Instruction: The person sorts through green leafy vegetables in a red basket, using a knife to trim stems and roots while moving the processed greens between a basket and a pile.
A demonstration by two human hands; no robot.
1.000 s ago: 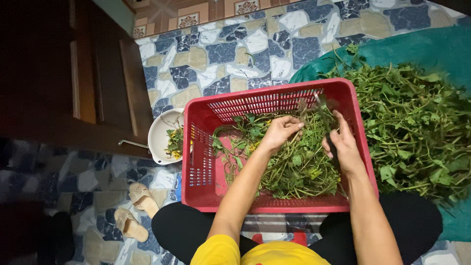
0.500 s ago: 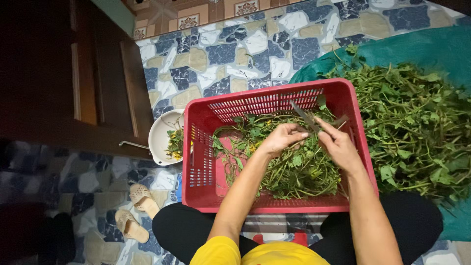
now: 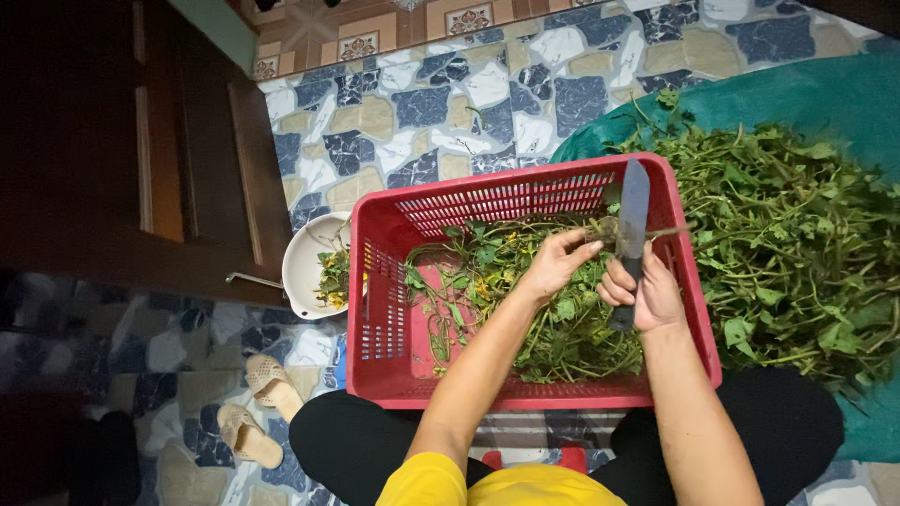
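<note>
A red plastic basket [image 3: 394, 309] sits on the floor in front of my knees, partly filled with leafy green stems [image 3: 562, 328]. My right hand [image 3: 647, 290] grips a knife [image 3: 634, 211] by its dark handle, blade pointing up and away over the basket. My left hand [image 3: 553, 262] pinches a bunch of green stems [image 3: 609, 230] just left of the blade, held against it above the basket.
A big heap of green leafy vines [image 3: 797, 244] lies on a teal sheet [image 3: 844, 103] to the right. A white pan [image 3: 305, 267] with leaf scraps stands left of the basket, beside a dark wooden door [image 3: 141, 159]. Sandals [image 3: 253, 412] lie on the patterned floor tiles.
Both hands lifted from the greens in the basket. My right hand now holds the knife upright, and my left hand has brought a bunch of stems up to its blade.
</note>
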